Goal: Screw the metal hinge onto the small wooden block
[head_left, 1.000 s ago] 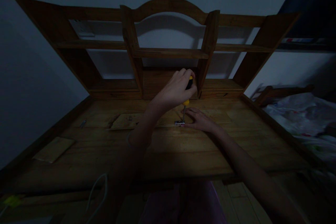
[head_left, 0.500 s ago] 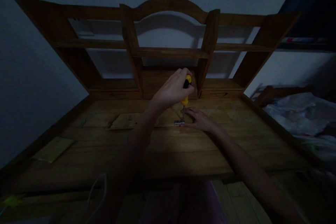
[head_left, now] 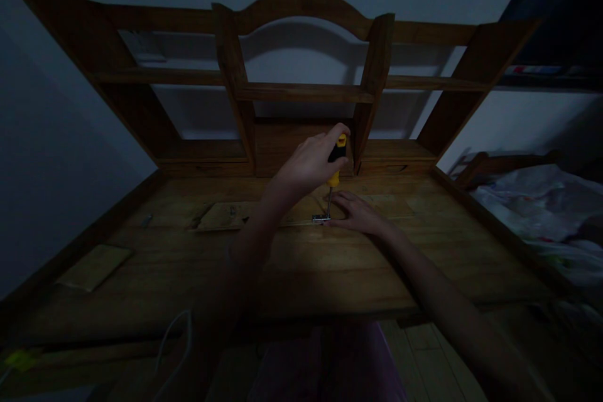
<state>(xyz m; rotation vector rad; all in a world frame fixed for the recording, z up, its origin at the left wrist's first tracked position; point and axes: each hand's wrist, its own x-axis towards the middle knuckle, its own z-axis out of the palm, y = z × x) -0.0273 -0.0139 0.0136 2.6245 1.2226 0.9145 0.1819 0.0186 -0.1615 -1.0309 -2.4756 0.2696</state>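
My left hand (head_left: 313, 162) is closed round the handle of a yellow and black screwdriver (head_left: 336, 160). The shaft points down, and its tip meets the right end of a small silver metal bracket (head_left: 320, 218). That bracket sits at the near edge of a thin wooden board (head_left: 226, 216) lying on the desk. Beside the bracket, my right hand (head_left: 357, 213) rests on the board, its thumb and fingers spread on either side of the screwdriver tip. Whatever lies under the tip is too small to make out.
Behind the hands stands a wooden shelf unit (head_left: 306, 93) on the desktop (head_left: 320, 270). To the left lie a flat wooden piece (head_left: 97, 267) and a small metal item (head_left: 147, 220). A white cable (head_left: 176, 333) loops at the front edge. Plastic bags (head_left: 541, 195) lie at right.
My left hand turns on the screwdriver handle, its fingers opening and shifting their grip. The handle tilts slightly while the tip stays at the bracket. My right hand stays in place.
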